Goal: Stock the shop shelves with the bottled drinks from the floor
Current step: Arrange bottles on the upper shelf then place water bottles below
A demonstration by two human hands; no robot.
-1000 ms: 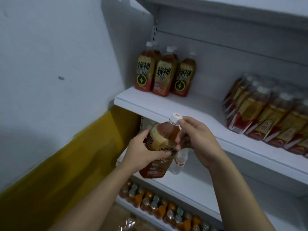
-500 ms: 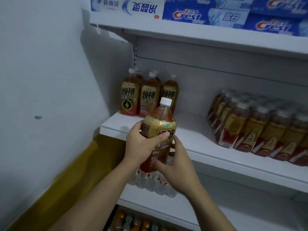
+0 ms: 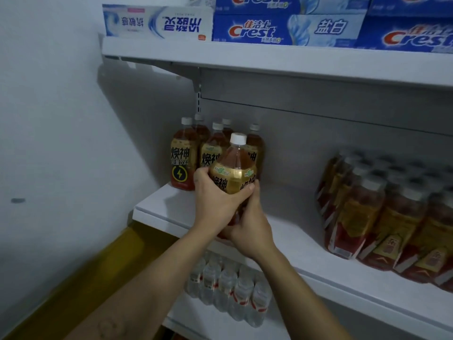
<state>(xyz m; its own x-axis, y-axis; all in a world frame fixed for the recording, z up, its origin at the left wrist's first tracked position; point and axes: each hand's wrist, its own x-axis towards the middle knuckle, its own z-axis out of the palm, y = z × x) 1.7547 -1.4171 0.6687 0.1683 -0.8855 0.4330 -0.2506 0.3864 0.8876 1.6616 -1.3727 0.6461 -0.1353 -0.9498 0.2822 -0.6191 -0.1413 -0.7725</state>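
Now my left hand [image 3: 215,204] and right hand [image 3: 250,231] both grip 1 white-capped amber plastic bottle [image 3: 235,173], near 5 matching bottles [image 3: 181,160] on the white shelf [image 3: 159,207].

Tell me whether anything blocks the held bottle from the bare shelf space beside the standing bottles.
Nothing visible does. The left hand and right hand hold the bottle in front of the standing bottles; bare shelf lies to their right, before the wrapped pack.

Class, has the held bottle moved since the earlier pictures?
Yes: the held bottle rose from below the shelf edge to just in front of the shelved bottles.
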